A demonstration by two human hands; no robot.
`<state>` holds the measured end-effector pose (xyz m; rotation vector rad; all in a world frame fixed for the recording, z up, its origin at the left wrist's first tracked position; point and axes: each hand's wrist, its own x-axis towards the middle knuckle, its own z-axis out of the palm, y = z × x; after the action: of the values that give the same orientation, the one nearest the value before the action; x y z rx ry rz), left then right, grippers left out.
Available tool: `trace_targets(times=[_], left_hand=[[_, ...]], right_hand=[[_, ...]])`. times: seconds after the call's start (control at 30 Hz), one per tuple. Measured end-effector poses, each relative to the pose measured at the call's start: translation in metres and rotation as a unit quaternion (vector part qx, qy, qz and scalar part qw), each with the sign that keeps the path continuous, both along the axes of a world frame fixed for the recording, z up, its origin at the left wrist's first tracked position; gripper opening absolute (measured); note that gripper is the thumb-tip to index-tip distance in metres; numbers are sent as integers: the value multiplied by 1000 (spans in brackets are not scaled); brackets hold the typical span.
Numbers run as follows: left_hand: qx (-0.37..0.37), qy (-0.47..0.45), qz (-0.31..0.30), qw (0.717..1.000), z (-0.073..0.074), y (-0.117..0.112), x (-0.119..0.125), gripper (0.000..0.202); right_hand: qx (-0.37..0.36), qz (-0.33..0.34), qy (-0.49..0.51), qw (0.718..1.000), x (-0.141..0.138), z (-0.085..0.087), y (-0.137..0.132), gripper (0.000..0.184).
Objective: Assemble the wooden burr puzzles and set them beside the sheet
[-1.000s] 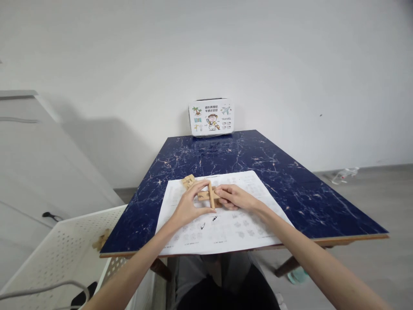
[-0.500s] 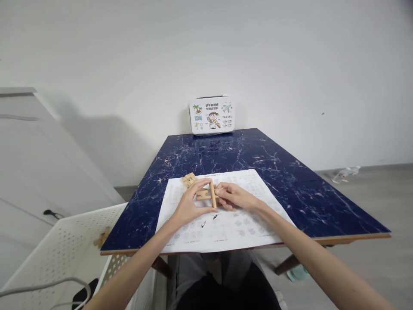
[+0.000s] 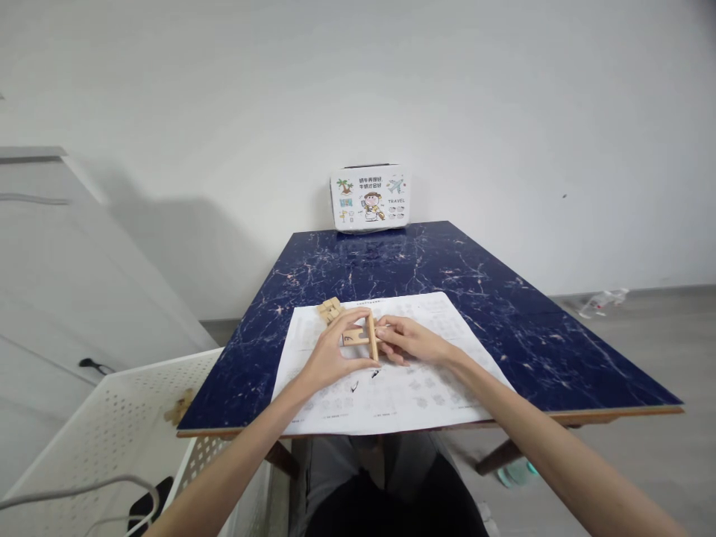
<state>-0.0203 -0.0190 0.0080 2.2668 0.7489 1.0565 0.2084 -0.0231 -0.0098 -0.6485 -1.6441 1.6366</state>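
My left hand (image 3: 330,353) and my right hand (image 3: 409,341) both grip a small assembly of crossed wooden puzzle bars (image 3: 363,337) over a white printed sheet (image 3: 385,388). The left thumb and fingers pinch the bars from the left; the right fingers are closed on them from the right. Another cluster of wooden pieces (image 3: 330,309) lies on the sheet's far left corner, just beyond my left hand. The sheet rests on a dark blue marbled table (image 3: 492,313).
A white box with cartoon print (image 3: 370,197) stands at the table's far edge against the wall. A white perforated basket (image 3: 106,440) sits left of the table with a wooden piece (image 3: 177,410) and a cable (image 3: 72,494) in it. A plastic bottle (image 3: 601,301) lies on the floor at right.
Both hands keep their grip on the wooden bars, which shift only slightly; the upright bar tilts a little. The view drifts slightly.
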Motion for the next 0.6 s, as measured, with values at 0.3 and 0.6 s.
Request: trace_targets(times=[0.3,0.6], left_hand=[[-7,6,-1,1000,0,-1,0,85],[-13,-3,-3,1000,-1,0,-1,86]], right_hand=[[3,10,-10,1000,1,1,0,43],[-4,11,-10,1000,0,1,-1,42]])
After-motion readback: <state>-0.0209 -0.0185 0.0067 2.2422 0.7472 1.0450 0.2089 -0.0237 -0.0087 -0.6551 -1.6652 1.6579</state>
